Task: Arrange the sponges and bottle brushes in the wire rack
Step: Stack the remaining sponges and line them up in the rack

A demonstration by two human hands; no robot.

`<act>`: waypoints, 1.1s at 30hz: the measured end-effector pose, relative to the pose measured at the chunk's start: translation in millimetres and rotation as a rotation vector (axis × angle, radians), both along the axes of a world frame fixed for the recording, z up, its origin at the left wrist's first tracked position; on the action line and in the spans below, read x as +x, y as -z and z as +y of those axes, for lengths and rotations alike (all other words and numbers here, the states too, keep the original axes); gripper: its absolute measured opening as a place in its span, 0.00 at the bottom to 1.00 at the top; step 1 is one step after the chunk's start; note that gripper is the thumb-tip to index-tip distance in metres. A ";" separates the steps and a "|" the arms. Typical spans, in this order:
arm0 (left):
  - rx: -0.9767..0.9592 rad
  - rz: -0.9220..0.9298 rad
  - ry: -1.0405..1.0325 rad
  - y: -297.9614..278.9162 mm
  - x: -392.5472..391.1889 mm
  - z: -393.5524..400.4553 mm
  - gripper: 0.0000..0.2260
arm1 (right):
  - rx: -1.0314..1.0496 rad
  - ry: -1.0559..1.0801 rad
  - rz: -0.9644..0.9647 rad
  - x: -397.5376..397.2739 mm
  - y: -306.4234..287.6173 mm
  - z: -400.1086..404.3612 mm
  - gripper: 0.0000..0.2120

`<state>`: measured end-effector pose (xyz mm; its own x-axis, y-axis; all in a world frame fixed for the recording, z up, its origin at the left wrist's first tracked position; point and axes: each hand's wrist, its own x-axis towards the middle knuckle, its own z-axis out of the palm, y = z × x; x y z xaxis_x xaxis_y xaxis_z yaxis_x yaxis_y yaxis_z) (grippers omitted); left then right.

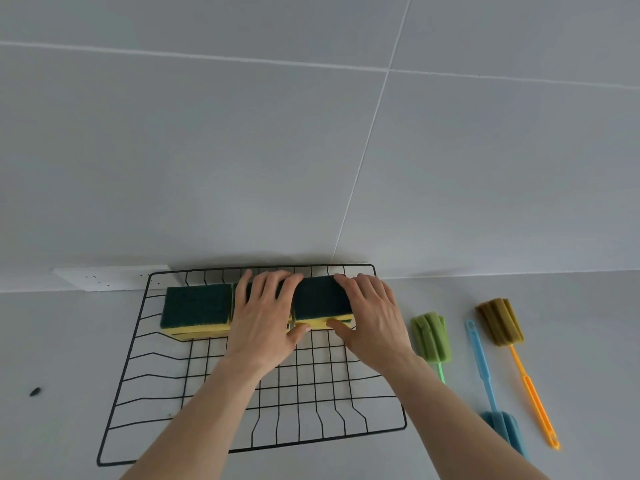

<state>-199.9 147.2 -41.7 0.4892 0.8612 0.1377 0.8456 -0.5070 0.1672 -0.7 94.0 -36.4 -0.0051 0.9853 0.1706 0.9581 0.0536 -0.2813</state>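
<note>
Both hands work at the far end of the black wire rack (pixel 194 382): the left hand (pixel 265 317) lies spread over the middle sponge, the right hand (pixel 372 318) grips the right sponge (pixel 320 297) — thumb in front, fingers behind. A third sponge (pixel 197 311) sits left. Beside the rack on the right lie green (pixel 431 337), blue (pixel 485 379) and orange (pixel 509 344) bottle brushes — the right forearm crosses the green handle.

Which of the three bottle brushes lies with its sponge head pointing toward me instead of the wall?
The blue bottle brush, in the middle of the three. Its head is at the near end, while the green bottle brush and orange bottle brush have theirs toward the wall.
</note>
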 end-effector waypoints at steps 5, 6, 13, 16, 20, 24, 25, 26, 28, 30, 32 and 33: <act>0.022 0.023 0.004 0.9 -1.1 -0.5 0.38 | 0.017 0.022 0.031 -4.9 2.9 1.2 0.34; 0.026 0.030 0.010 1.0 -1.4 -0.5 0.38 | 0.009 0.030 0.028 -5.6 3.3 1.6 0.34; 0.052 0.031 0.016 -2.8 1.5 0.8 0.38 | 0.033 0.080 0.083 -3.2 6.0 0.8 0.32; 0.033 0.057 0.012 -0.3 0.5 -0.2 0.37 | 0.024 0.071 0.047 -4.4 8.2 -0.4 0.31; 0.010 0.085 -0.002 0.9 2.7 -2.4 0.38 | 0.010 0.084 0.034 -8.6 7.5 0.6 0.32; 0.023 0.087 0.010 -7.4 6.6 -3.1 0.41 | 0.017 0.076 0.056 -6.6 3.8 -2.3 0.34; 0.025 0.069 0.010 -10.6 7.4 -3.7 0.41 | 0.023 0.073 0.075 -5.5 1.6 -3.8 0.34; 0.029 0.050 0.010 -13.9 8.3 -4.8 0.41 | 0.037 0.075 0.098 -4.2 -1.0 -5.9 0.32; 0.041 0.004 0.018 -20.3 11.6 -8.6 0.39 | 0.082 0.094 0.143 0.3 -6.8 -12.4 0.27; 0.048 -0.063 0.032 -25.9 19.2 -14.3 0.35 | 0.124 0.134 0.170 8.3 -11.9 -22.9 0.22; 0.040 -0.125 0.057 -31.2 32.2 -21.7 0.30 | 0.150 0.191 0.177 20.6 -14.8 -37.4 0.18; 0.032 -0.144 0.081 -33.3 41.0 -26.1 0.27 | 0.152 0.226 0.173 28.7 -15.2 -46.0 0.16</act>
<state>-158.9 121.1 -8.4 0.5301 0.8139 0.2378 0.7704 -0.5794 0.2661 27.9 47.9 -21.2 0.2533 0.9212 0.2953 0.8892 -0.1014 -0.4462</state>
